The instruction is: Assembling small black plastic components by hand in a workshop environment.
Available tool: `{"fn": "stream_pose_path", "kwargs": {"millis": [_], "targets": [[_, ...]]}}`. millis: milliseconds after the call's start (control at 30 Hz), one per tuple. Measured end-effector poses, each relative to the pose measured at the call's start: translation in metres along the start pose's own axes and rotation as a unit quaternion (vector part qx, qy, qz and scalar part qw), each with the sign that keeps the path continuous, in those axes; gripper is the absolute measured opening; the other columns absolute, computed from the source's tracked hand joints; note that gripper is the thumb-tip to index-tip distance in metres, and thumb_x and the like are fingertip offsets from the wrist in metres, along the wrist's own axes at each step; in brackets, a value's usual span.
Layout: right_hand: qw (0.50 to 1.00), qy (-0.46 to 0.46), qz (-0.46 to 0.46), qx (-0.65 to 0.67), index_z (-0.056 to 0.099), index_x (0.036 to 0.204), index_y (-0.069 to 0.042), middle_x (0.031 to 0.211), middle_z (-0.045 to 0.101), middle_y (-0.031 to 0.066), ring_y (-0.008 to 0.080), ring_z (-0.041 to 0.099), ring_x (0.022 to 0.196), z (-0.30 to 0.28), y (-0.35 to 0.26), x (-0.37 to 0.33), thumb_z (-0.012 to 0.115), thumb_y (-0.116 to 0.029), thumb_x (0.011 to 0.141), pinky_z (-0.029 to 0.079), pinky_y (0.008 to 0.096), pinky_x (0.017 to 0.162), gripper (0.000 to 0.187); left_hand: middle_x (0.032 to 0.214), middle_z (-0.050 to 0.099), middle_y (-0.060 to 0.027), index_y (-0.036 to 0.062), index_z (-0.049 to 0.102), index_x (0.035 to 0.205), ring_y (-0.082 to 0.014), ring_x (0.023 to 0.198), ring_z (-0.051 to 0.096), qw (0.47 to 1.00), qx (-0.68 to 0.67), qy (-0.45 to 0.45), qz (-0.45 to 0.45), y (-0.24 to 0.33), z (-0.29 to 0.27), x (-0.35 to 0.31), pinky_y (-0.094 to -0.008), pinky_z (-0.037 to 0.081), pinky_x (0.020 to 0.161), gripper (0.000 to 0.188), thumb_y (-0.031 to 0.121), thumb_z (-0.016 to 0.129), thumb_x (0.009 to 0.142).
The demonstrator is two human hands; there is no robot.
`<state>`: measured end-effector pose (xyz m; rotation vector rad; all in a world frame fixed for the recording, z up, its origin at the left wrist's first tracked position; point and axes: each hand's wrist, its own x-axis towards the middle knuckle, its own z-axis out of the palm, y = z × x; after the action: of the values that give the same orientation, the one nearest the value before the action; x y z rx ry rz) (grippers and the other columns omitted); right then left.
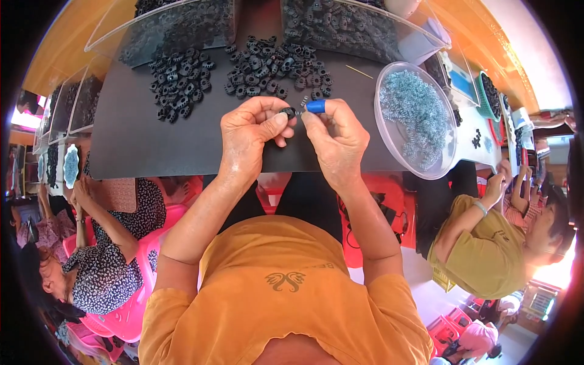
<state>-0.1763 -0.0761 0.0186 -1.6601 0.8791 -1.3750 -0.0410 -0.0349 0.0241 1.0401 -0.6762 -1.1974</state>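
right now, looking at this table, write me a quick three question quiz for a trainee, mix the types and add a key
1. True or false: the left hand holds a small black part between thumb and fingers.
2. Where is the blue finger cover? a) on the left thumb b) on the right hand c) in the tub
3. Fill in: the round clear tub to the right of the hands holds a pile of small ____.

Key: 1 true; 2 b; 3 springs.
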Motion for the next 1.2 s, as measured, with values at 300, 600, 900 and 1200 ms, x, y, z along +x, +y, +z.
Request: {"fn": "stream_pose_path", "kwargs": {"millis": [300, 600, 900, 1200], "targets": [[0.989, -0.086, -0.07, -0.1, 0.059, 0.084, -0.001, 0.076, 0.055, 0.007, 0.012, 0.055, 0.064, -0.003, -0.011, -0.001, 0.065, 0.008, 0.074, 0.045, 0.0241, 0.055, 0.015, 0.078, 0.063, -0.0043, -0.0029, 0.063, 0.096, -0.008, 0.065, 0.057, 0.998, 0.049, -0.027, 0.018, -0.003, -0.01, -0.011, -0.0199, 0.046, 0.057, 0.012, -0.002, 0.061, 0.084], [0.969, -0.14, 0.174, 0.105, 0.057, 0.087, 0.001, 0.077, 0.064, 0.0046, 0.0068, 0.059, 0.067, -0.004, -0.027, -0.003, 0.065, 0.001, 0.081, 0.048, 0.0217, 0.06, 0.01, 0.079, 0.063, -0.0039, -0.0029, 0.062, 0.098, -0.0075, 0.065, 0.057, 0.998, 0.022, -0.065, 0.014, 0.002, -0.017, -0.021, -0.0195, 0.046, 0.057, 0.013, 0.0, 0.062, 0.085], [0.938, -0.187, 0.27, 0.108, 0.059, 0.081, 0.003, 0.071, 0.063, 0.0045, 0.0074, 0.058, 0.065, -0.002, -0.033, 0.015, 0.063, -0.005, 0.084, 0.045, 0.0207, 0.057, 0.01, 0.081, 0.064, -0.0058, -0.0021, 0.061, 0.1, -0.0085, 0.066, 0.059, 0.998, -0.023, -0.066, 0.007, 0.001, -0.028, -0.025, -0.0199, 0.048, 0.058, 0.014, 0.001, 0.061, 0.086], [0.872, -0.165, -0.236, -0.396, 0.063, 0.089, -0.004, 0.077, 0.056, 0.0123, 0.031, 0.053, 0.076, 0.054, 0.011, 0.069, 0.066, -0.005, 0.073, 0.045, 0.0386, 0.065, 0.016, 0.084, 0.064, -0.0041, -0.0007, 0.06, 0.099, -0.0071, 0.07, 0.058, 0.998, 0.032, 0.008, 0.051, 0.007, -0.04, -0.031, -0.0192, 0.046, 0.061, 0.015, 0.004, 0.064, 0.085]]}}
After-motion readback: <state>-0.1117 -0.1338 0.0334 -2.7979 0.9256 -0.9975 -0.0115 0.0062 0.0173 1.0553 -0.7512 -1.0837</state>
